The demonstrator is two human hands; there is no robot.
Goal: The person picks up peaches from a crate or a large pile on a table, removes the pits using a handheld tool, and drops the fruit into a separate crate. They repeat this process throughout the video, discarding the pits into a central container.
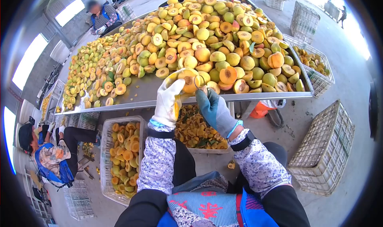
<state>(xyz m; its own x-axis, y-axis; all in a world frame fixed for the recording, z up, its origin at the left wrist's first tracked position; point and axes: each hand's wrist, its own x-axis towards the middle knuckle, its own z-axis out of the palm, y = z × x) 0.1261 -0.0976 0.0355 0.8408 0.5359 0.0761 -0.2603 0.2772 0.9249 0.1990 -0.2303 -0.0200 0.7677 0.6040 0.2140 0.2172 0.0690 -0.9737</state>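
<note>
My left hand (170, 97), in a white glove with yellow stains, is closed around a peach half (189, 80) at the front edge of the metal table. Against the peach half's right side, my right hand (216, 110), in a grey and blue glove, pinches a small pitting tool with a thin curved loop (198, 81). Its handle is mostly hidden by the fingers. Just beyond both hands lies a large heap of halved peaches (191, 39), many with the pit still inside. Below my wrists stands a crate of peach pieces (207, 150).
The metal table's rim (271, 95) runs across in front of me. A white crate (104, 159) of pitted halves stands at lower left, a stack of crates (323, 147) at right. A seated person (56, 155) is at left; other people sit beyond the table.
</note>
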